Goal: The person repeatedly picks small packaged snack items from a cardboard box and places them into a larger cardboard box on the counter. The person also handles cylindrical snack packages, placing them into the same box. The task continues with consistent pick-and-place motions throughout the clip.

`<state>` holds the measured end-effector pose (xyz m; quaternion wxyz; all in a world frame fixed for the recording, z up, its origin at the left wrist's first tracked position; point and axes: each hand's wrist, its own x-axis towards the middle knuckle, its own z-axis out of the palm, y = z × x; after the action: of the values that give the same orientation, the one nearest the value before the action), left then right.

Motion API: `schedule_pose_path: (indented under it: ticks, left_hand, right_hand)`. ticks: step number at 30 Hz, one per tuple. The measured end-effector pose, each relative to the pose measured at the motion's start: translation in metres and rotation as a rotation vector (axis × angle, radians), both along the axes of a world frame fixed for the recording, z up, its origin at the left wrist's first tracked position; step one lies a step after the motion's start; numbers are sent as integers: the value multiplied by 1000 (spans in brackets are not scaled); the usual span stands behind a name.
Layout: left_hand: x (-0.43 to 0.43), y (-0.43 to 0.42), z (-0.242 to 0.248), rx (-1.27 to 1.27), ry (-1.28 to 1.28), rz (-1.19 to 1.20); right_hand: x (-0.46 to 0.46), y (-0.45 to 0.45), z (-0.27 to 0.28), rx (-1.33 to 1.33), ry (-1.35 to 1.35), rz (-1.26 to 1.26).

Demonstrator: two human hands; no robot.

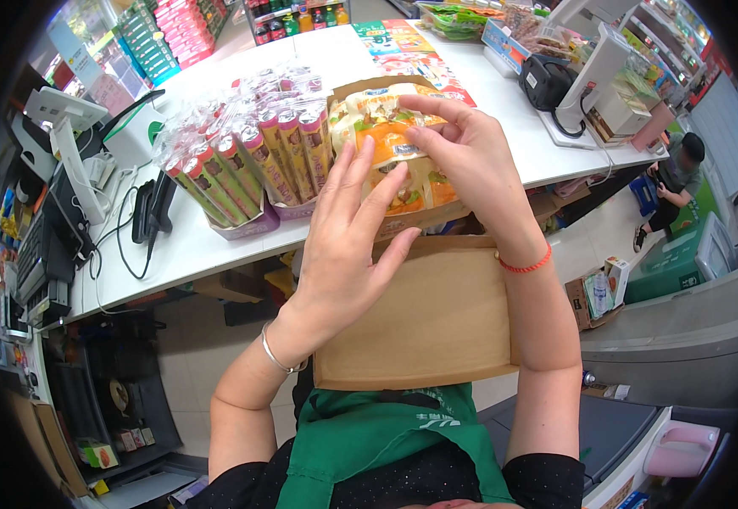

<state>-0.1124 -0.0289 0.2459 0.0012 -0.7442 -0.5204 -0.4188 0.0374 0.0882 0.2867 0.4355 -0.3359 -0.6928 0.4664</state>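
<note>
An open cardboard box (407,219) of orange-and-cream snack packets (378,143) sits at the counter's front edge. My left hand (350,235) is over its near left corner, fingers apart, holding nothing. My right hand (470,149) reaches over the packets from the right, thumb and index finger apart; whether its fingertips touch a packet is unclear. Between my forearms, below the counter edge, is a shallow brown cardboard lid or tray (413,312). Its join to the box, if any, is hidden. Left of the box stand purple cartons (251,226) of wrapped snack tubes (280,153).
A handheld scanner (159,203) and its cable lie on the white counter (171,273), left of the cartons. At the right are a black device (543,83) and a white stand (591,83). A seated person (677,184) is beyond the counter's right end.
</note>
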Motion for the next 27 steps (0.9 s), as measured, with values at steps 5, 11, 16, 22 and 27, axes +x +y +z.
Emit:
schedule_pose_path:
  ticks: [5,11,16,22,27]
  left_hand:
    - [0,11,-1,16,70,44]
    - [2,26,0,26,124,41]
    - [2,36,-4,-1,175,75]
    - [1,42,-6,-36,177,107]
    - [3,45,-5,-22,157,109]
  right_hand:
    - [-10,15,2,64,-158,-34]
    - [-25,35,-8,89,-184,-45]
    - [-30,51,-17,209,-246,-30]
    - [-32,42,-24,596,-357,-149]
    - [-34,37,-12,879,-427,-129]
